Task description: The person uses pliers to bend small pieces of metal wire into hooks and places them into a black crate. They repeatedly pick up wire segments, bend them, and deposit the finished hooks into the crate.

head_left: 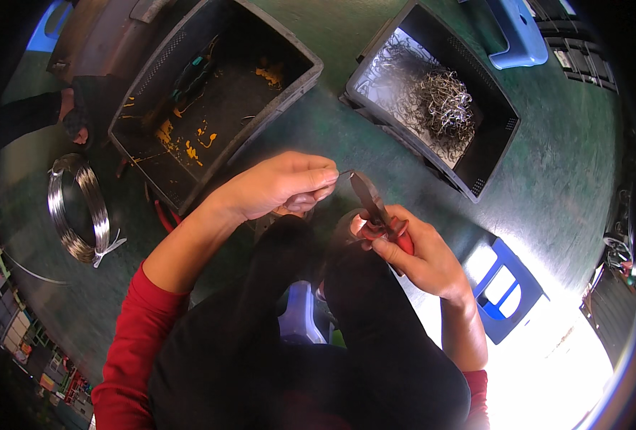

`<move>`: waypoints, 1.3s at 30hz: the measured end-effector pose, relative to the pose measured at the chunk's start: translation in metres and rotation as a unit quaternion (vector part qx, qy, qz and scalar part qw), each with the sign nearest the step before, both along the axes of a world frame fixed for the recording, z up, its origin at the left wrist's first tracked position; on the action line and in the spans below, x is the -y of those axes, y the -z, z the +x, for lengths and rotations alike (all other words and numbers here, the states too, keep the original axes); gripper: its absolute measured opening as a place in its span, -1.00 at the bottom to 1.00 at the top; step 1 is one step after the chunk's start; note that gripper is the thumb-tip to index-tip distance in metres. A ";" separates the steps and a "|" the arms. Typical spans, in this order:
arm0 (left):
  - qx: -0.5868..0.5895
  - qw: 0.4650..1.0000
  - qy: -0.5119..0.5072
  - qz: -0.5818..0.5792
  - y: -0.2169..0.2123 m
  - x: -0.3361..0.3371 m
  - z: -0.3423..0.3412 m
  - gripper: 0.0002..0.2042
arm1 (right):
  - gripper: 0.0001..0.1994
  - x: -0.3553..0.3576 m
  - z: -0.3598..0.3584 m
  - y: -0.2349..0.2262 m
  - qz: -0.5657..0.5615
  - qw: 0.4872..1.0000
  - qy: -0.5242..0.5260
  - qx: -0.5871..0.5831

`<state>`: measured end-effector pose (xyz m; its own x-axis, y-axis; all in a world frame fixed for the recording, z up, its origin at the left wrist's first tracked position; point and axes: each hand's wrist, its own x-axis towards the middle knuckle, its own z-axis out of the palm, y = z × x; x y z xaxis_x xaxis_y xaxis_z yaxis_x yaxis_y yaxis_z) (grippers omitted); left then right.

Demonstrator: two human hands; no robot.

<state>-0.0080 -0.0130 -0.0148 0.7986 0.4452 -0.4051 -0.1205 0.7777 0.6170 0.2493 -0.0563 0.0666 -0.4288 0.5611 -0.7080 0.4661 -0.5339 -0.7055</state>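
Pinching the wire (pixel 344 172), the left hand (pixel 283 182) had its fingers clamped on it, end poking toward 3 o'clock by the pliers (pixel 370 198). The right hand (pixel 427 256) had fingers wrapped round those. Probably bending or cutting; next squeeze likely needed careful lining-up.

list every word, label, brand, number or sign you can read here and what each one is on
None can be read.
Red-handled pliers in the right hand: no legible marking.
Wire coil, and the black crate holding bent metal pieces: no legible text.
Background clutter at the lower left edge: too small and blurred to tell whether it bears any text.
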 end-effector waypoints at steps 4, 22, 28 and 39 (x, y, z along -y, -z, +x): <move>-0.007 1.000 0.002 -0.003 -0.003 0.000 0.002 -0.66 | -0.66 0.002 -0.002 0.002 0.034 0.999 -0.005 0.017; -0.065 0.994 -0.082 -0.025 -0.029 0.015 0.020 -0.65 | -0.76 0.012 -0.014 0.017 0.237 0.968 0.032 0.079; -0.097 0.993 -0.069 -0.014 -0.028 0.016 0.018 -0.61 | -0.66 0.008 -0.007 0.022 0.304 0.948 0.002 0.089; -0.182 0.977 -0.068 0.089 -0.011 -0.009 0.013 -0.73 | -0.42 -0.001 -0.009 0.017 0.592 0.705 -0.217 0.324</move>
